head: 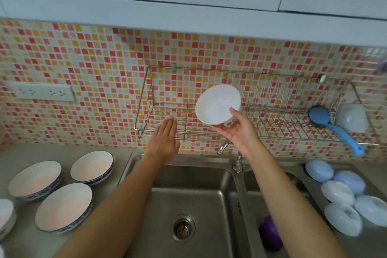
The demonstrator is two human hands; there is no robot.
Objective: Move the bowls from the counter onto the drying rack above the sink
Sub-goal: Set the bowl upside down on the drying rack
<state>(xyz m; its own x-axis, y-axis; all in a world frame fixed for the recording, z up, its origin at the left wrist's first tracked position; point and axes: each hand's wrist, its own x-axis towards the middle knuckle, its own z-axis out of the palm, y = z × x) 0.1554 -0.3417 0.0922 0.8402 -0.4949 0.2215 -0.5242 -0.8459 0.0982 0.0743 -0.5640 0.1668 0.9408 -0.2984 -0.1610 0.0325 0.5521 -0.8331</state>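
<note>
My right hand (238, 132) grips a white bowl (216, 103) with an orange pattern outside, tilted so its opening faces me, in front of the middle of the wire drying rack (167, 130) on the tiled wall. My left hand (165, 140) is flat and empty, fingers together, just before the rack's left front rail. Three blue-rimmed bowls (62, 207) sit on the counter at the left. Several upturned pale blue and white bowls (343, 195) lie on the counter at the right. One white bowl (352, 117) rests on its side at the rack's right end.
A blue dish brush (335, 125) lies in the rack's right part, handle sticking out over the front. Below is a double steel sink (188, 195) with a faucet (226, 146); a purple object (270, 234) sits in the right basin. A wall socket strip (41, 91) is at left.
</note>
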